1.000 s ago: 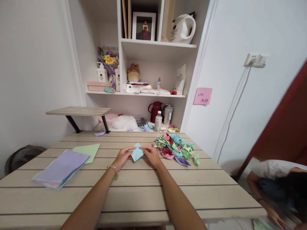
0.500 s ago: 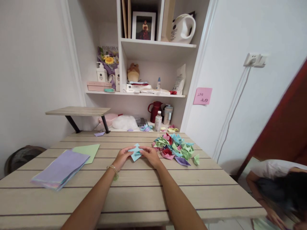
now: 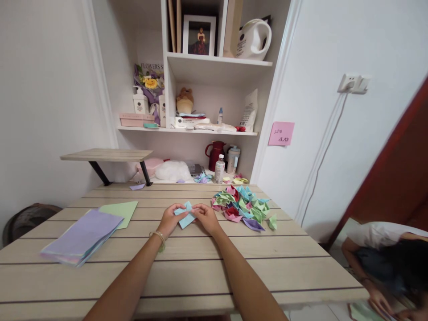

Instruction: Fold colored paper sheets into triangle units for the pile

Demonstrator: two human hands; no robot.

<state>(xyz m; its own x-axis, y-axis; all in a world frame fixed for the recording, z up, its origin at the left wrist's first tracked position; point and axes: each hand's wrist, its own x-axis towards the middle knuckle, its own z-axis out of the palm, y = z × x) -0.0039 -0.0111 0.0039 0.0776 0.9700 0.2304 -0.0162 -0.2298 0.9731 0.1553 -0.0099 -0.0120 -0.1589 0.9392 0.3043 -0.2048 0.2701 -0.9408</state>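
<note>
Between my two hands is a small folded piece of light blue paper, held just over the middle of the table. My left hand pinches its left side, thumb on top. On the upper right edge, my right hand grips it with thumb and fingers; the fingers behind the paper are partly hidden. To the right of my right hand lies a heap of folded paper boats in green, pink, red, blue and purple. A stack of purple-topped paper sheets rests at the left, partly over a green sheet.
A small raised shelf on black legs stands at the table's back left. Behind the table, a clear bottle, a red jug and a plastic bag stand in the cabinet. Another person sits low at the right.
The blue paper has turned and shifted slightly left in my hands, now showing a flatter lower part. My right fingers have moved in along its upper edge.
</note>
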